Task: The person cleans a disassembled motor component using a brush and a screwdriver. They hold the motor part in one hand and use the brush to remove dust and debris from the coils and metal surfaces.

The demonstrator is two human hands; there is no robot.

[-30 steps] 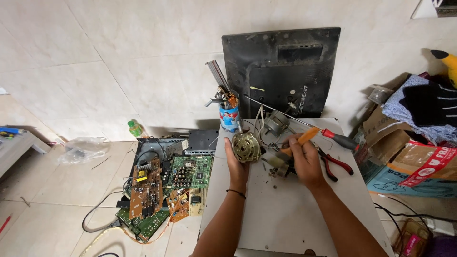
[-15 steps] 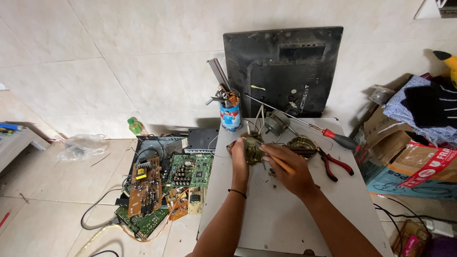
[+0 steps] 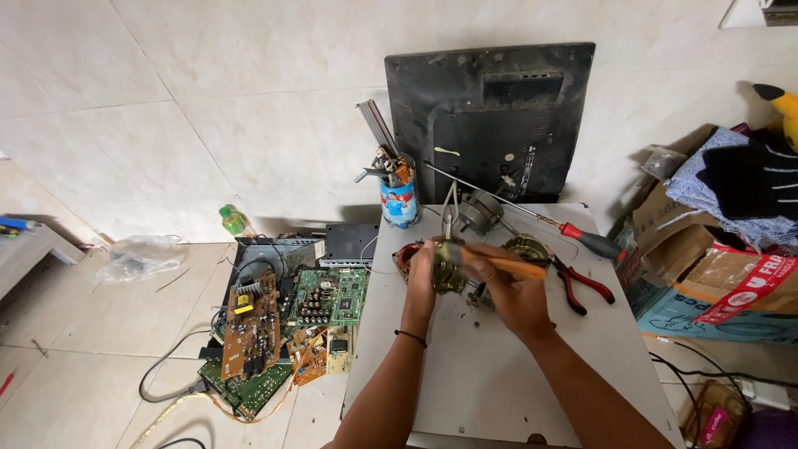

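Where the two forearms come up from the bottom edge onto the white tabletop [image 3: 499,391], left hand [image 3: 420,278] wrapped around a small motor part [image 3: 449,268], fingers clenched on it just above the table surface. Right hand [image 3: 511,291] closed around the orange handle of a screwdriver [image 3: 499,264], tip laid against the motor part. Just right of the hands, another round motor piece [image 3: 529,247] and red-handled pliers [image 3: 582,285] flat on the table. Further back, a red-handled screwdriver [image 3: 586,241], a small fan motor [image 3: 480,211] and a tool-filled can [image 3: 399,198]. Off to the left on the floor, a heap of circuit boards [image 3: 283,324]. Farthest, a black monitor shell [image 3: 490,120] leaning on the tiled wall.
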